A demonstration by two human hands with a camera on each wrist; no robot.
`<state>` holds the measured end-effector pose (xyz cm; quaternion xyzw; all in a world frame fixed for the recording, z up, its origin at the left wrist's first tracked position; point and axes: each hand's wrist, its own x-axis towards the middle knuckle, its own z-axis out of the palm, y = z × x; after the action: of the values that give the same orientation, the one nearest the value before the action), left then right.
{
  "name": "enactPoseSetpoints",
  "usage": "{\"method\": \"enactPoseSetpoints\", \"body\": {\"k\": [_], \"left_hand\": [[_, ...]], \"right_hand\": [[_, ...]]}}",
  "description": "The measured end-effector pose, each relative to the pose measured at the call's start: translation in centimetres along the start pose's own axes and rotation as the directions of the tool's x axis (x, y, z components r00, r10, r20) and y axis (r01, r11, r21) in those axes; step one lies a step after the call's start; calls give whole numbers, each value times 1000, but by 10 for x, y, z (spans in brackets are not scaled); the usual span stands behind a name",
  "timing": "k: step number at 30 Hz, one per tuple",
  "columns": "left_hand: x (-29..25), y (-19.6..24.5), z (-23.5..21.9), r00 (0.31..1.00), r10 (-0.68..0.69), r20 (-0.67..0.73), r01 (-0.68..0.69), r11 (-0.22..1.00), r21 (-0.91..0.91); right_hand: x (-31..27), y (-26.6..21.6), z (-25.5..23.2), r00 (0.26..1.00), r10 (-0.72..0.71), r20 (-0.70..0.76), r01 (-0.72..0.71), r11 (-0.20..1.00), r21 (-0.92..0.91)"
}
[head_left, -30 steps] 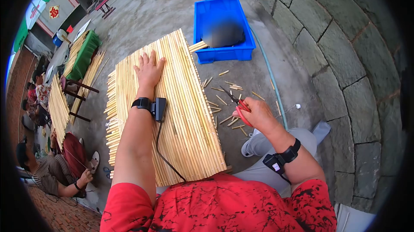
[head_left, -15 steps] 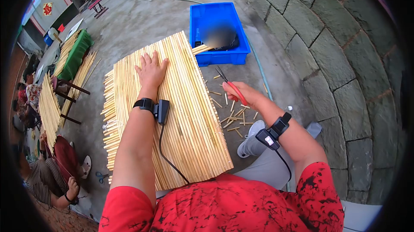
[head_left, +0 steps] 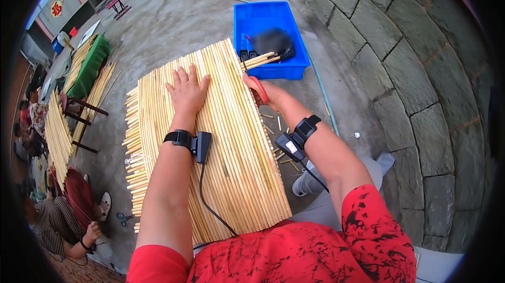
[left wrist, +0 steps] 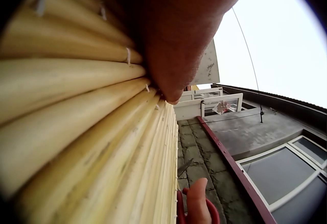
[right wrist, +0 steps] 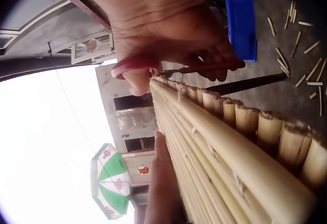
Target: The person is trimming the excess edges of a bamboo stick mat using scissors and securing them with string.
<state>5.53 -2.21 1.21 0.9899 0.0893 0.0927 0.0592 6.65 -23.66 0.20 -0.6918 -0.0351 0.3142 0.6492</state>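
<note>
Looking down from the head view, you have your left hand [head_left: 188, 93] on the stick mat [head_left: 242, 146], fingers straight and spread, in from its right edge. The mat's long axis runs away from your body, leaning a little left at the far end, and its upper sticks follow that line. Your right hand [head_left: 273, 98] is the nearer to the right edge, just beside its far part, fingers curled round the red-handled scissors [head_left: 260, 89]. The blue tub [head_left: 302, 72] sits just past that corner.

From the left wrist, the mat lies under your left hand, and the scissors show beyond the edge, your thumb through a red loop.

From the right wrist, a row of blunt stick ends [right wrist: 270, 128] sits beneath the long edge stick [right wrist: 230, 142], crosswise to it and jutting out on your right hand's side. That crossing is, I'd judge, what the blades' angle depends on; whether they touch a stick, you can't tell here.
</note>
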Motion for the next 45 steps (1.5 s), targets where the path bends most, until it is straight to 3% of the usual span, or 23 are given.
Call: {"method": "enactPoseSetpoints", "body": {"k": [4, 6, 8, 9, 14, 16, 20, 25, 37, 41, 45], "left_hand": [[-1, -1, 1, 1000, 11, -22, -11, 1000, -12], [-1, 0, 0, 1000, 2, -22, -3, 1000, -7], [-2, 0, 0, 1000, -5, -18, 5, 1000, -1], [-2, 0, 0, 1000, 0, -22, 0, 1000, -7], [-3, -1, 4, 997, 23, -71, -23, 1000, 1], [-4, -2, 4, 998, 32, -61, -32, 999, 3], [-4, -3, 4, 997, 51, -55, -52, 999, -14], [-3, -2, 6, 998, 48, -50, -49, 999, -7], [-3, -1, 3, 998, 55, -2, -55, 998, -4], [-4, -1, 3, 997, 74, -12, -73, 997, 7], [-4, -2, 3, 995, 100, -22, -100, 995, 21]], "right_hand": [[11, 8, -2, 999, -47, -27, 47, 999, 18], [4, -1, -1, 998, 11, 55, -11, 1000, 10], [7, 5, 3, 992, -115, -60, 115, 993, -4], [4, 4, 0, 992, -124, -31, 122, 991, -63], [7, 10, -4, 993, -115, -33, 114, 993, -36], [7, 7, -4, 997, -70, 32, 69, 997, 24], [6, 7, 1, 995, -95, -7, 95, 993, 63], [12, 12, 0, 985, -168, -43, 166, 986, -31], [21, 23, -5, 949, -234, -212, 183, 955, -232], [14, 19, -2, 956, -161, -247, 104, 968, -229], [7, 16, 2, 949, -152, -278, 139, 988, -65]]}}
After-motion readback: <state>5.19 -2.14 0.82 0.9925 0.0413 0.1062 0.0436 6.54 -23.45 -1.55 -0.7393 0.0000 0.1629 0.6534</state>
